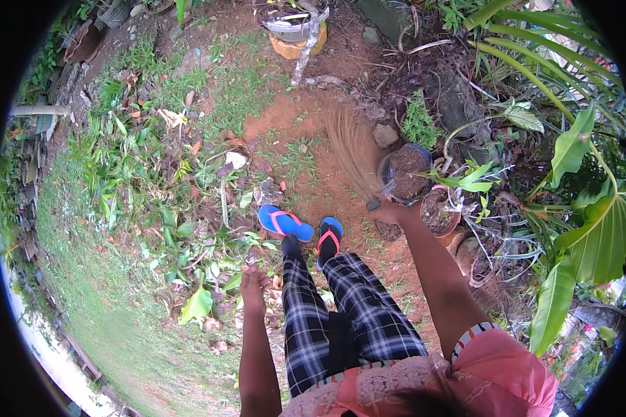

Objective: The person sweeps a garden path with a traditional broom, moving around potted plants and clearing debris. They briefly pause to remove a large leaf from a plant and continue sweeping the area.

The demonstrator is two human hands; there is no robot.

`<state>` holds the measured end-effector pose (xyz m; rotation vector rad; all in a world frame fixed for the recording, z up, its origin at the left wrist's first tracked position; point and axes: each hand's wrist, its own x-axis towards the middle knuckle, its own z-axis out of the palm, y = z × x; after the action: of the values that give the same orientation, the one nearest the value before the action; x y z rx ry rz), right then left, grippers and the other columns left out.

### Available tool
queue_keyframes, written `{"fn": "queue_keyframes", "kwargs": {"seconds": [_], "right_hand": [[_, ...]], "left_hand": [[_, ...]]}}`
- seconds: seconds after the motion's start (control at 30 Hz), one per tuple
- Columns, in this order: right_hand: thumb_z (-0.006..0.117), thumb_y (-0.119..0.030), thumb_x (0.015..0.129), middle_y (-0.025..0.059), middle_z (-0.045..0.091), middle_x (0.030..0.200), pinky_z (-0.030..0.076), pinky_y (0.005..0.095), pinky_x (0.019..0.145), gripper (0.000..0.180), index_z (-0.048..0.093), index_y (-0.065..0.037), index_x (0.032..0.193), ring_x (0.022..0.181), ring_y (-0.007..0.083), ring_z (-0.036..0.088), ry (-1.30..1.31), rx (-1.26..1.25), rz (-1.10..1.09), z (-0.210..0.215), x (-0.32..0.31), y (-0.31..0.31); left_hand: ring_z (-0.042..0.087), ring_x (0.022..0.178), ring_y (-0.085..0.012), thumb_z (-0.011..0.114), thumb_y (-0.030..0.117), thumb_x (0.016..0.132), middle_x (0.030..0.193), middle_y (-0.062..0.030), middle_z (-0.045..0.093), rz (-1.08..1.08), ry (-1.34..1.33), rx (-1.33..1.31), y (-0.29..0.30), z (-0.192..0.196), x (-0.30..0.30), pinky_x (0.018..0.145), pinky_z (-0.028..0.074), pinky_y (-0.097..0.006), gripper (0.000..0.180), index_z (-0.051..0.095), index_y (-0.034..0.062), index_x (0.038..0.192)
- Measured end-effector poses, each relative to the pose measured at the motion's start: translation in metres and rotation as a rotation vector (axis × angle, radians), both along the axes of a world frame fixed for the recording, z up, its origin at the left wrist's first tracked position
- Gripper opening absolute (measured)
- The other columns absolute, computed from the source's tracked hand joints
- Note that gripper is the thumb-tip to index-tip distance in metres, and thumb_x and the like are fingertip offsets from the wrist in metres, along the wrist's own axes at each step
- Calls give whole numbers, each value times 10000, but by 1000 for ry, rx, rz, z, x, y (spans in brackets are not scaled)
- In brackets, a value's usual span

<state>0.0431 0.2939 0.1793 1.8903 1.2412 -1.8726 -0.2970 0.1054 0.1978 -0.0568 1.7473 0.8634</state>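
Far left of the frame: sloping grass (97, 292) with a pale strip along the lower-left rim. Left of centre: scattered green and brown fallen leaves (202, 278) on grass and soil. Lower centre-left: left hand (252, 283), hanging free above the leaves, fingers loosely curled, holding nothing. Centre: two blue sandals with pink straps (306, 228) on the person's feet, above black-and-white checked trousers (341, 306). Top centre: a pot on an orange base (295, 31). Centre, on bare reddish soil (292, 118): straw broom (355, 149), bristles fanned upward in the frame. Right of centre: right hand (388, 210), fingers clamped around the broom's lower end. Just right: two soil-filled plant pots (421, 184). Far right: large green leaves (591, 229).
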Motion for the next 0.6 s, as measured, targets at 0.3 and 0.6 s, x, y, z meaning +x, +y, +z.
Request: {"fn": "queue_keyframes", "kwargs": {"seconds": [0.3,0.6], "right_hand": [[690,-241,698,97,527,1004,458,298,688,869,169,-140,1386,797,187,567,559,-256,-51,69,80,-72],[649,-241,736,111,540,961,490,316,593,735,237,-117,1331,714,174,588,324,-476,-146,38,26,-107]], "left_hand": [[484,634,-94,501,260,875,738,-4,498,0,42,0,-15,25,-18,554,383,-230,202,501,90,984],[517,687,-119,475,272,880,785,-25,524,-83,76,51,-6,60,-12,594,417,-262,288,483,65,1080]]}}
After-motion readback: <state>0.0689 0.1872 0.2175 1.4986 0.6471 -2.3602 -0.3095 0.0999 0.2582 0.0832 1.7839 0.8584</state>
